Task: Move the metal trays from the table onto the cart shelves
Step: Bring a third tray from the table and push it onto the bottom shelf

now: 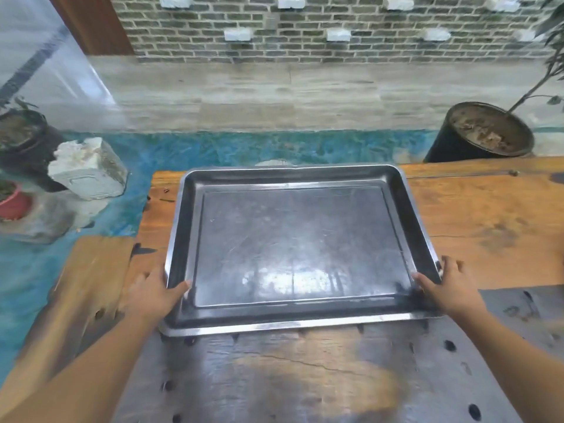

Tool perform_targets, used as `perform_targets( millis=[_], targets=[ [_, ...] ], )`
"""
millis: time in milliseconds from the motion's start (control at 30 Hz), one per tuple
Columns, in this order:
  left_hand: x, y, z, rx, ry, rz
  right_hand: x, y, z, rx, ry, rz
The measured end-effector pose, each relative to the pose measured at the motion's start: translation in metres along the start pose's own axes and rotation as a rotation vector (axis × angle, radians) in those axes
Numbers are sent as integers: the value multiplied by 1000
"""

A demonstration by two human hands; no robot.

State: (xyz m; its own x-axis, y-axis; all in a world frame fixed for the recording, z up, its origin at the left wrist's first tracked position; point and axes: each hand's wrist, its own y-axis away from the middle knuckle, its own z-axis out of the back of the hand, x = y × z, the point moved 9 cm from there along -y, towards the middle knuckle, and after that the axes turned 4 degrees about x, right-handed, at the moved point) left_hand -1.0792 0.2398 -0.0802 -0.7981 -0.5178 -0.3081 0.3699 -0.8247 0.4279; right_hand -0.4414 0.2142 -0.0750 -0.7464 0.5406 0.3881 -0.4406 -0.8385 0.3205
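Metal tray (293,239) between gripping fingers (451,265)

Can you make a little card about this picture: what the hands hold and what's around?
held thing: shiny rectangular metal tray, empty
left hand: grips the tray's near left corner, thumb inside
right hand: grips the near right corner, thumb inside
under the tray: orange-brown wooden table
nearest: dark metal sheet with round holes
far right: black round plant pot
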Motion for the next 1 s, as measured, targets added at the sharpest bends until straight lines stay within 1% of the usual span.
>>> perform_targets(
  millis=[100, 200, 300, 367, 433, 500, 600, 700, 767, 867, 933, 1000],
  targets=[
    [13, -9, -7, -48, -87, 62, -10, -12, -10, -31, 5, -19],
    [15, -12, -12, -103, -89, 84, -15, -17, -16, -65, 51, 17],
    [14, -12, -12, -117, 14, 86, -14, -17, -15, -104, 31, 47],
    [13, -7, -4, -122, 111, 41, -10, -12, -12, -105, -13, 44],
    [20, 3, 8, -108, 247, 11, 0, -3, -10, -80, -25, 55],
    [39, 21, 26, -108, 324, 34, 20, 8, -9, -41, -54, 98],
    [86, 60, 56, -138, 349, 116, 62, 32, -6, 12, -140, 148],
    [144, 105, 93, -198, 341, 164, 117, 64, -6, 60, -153, 237],
    [188, 140, 116, -228, 340, 213, 157, 91, -10, 87, -126, 313],
    [260, 204, 148, -309, 420, 280, 218, 136, -22, 118, -107, 447],
    [311, 254, 167, -371, 456, 336, 259, 176, -34, 133, -3, 516],
    [364, 310, 182, -433, 478, 397, 297, 220, -49, 181, -16, 569]
  ],
)
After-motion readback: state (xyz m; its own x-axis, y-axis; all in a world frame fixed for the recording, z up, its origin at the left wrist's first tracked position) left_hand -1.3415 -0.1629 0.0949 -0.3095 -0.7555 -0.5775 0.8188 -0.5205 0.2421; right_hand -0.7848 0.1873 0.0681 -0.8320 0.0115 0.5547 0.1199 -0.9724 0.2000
